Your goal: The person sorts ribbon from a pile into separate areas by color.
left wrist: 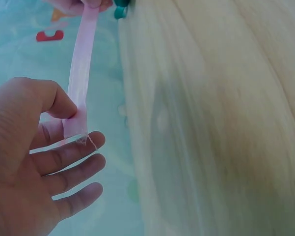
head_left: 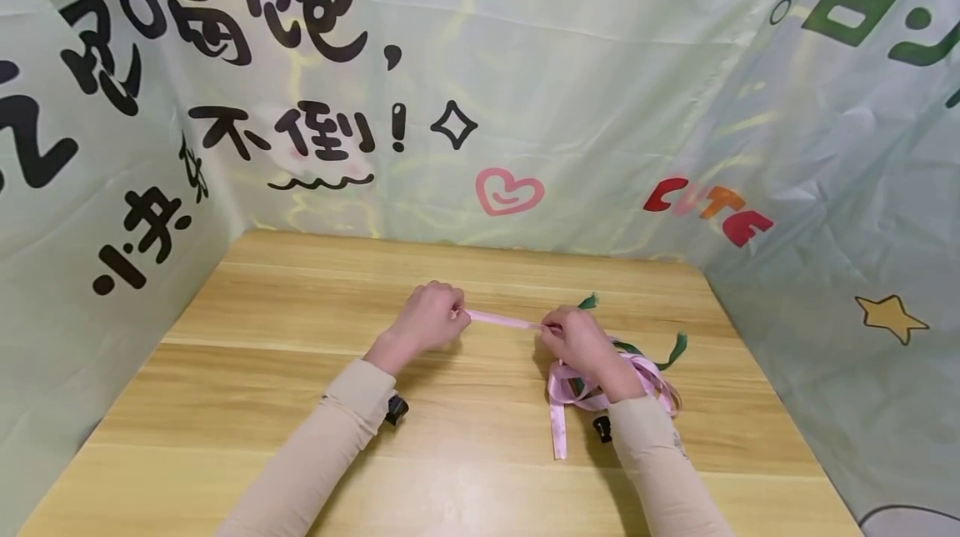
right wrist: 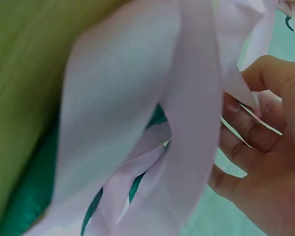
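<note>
Nearest the camera, two beige sleeves (head_left: pixel 315 445) reach forward over the wooden table (head_left: pixel 247 370), each with a small black wrist camera (head_left: pixel 395 409) under the cuff.

The right hand (head_left: pixel 581 343) sits just above a loose heap of ribbon on the right part of the table. Its grip is closed on the pink ribbon (head_left: pixel 501 319): thumb and fingertips pinch the band at the right end of the stretched piece. In the right wrist view the fingers (right wrist: pixel 245 142) curl under wide pink loops that hang close to the lens, with strips of green showing between them.

The heap (head_left: pixel 592 391) lies on the table under and behind that hand, pink coils mixed with a green ribbon (head_left: pixel 671 351). One pink tail runs off the heap toward the near edge, lying flat on the wood. Green ends stick out past the hand on its far side and to the right.

The left hand (head_left: pixel 429 319) is to the left, well apart from the heap. Its grip holds the other end of the pink ribbon: in the left wrist view the thumb presses the frayed end (left wrist: pixel 77 129) against the forefinger, while the other fingers are loosely spread below. The ribbon runs straight and taut between the two hands, just above the table.

Behind the table stands a pale green cloth backdrop (head_left: pixel 600 87) on three sides, printed with black characters, a pink heart (head_left: pixel 508 192), a yellow star (head_left: pixel 890 318) and coloured letters.
</note>
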